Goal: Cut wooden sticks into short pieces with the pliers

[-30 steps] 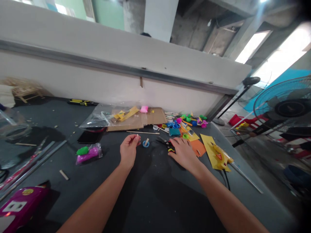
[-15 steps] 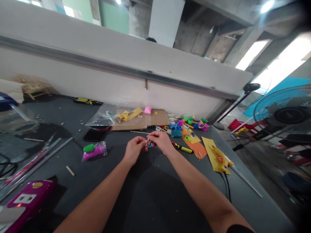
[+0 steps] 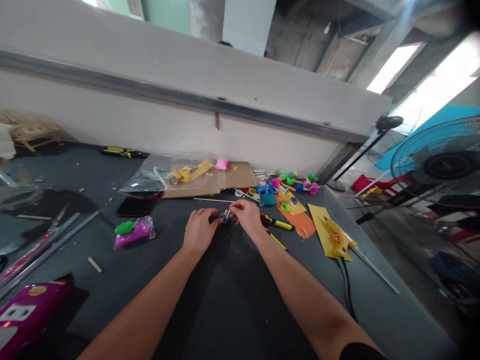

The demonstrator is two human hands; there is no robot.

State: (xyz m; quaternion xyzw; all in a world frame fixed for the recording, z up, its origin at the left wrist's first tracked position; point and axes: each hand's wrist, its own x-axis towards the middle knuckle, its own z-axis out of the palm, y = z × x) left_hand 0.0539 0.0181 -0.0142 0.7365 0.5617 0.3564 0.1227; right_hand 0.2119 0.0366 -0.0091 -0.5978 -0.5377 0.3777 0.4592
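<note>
Over the dark tabletop, my left hand pinches the left side of a small blue round piece. My right hand closes its thumb and forefinger on a short pale stick at that piece. Both hands nearly meet, and the fingertips partly cover these small parts. Beside my right wrist lies a yellow-and-black utility knife, with another thin yellow item partly behind the forearm. A thin wooden stick lies just beyond the fingers.
Farther back are cardboard, a clear plastic bag and colourful clay pieces. On the right, a yellow glue gun rests on yellow sheet. At left are bagged purple clay, a phone and a magenta device.
The view has shifted, so the table's things appear further left. My hands have turned the small blue piece, and the pale stick at it shows more clearly. The thin yellow item by my right wrist has come into view.
</note>
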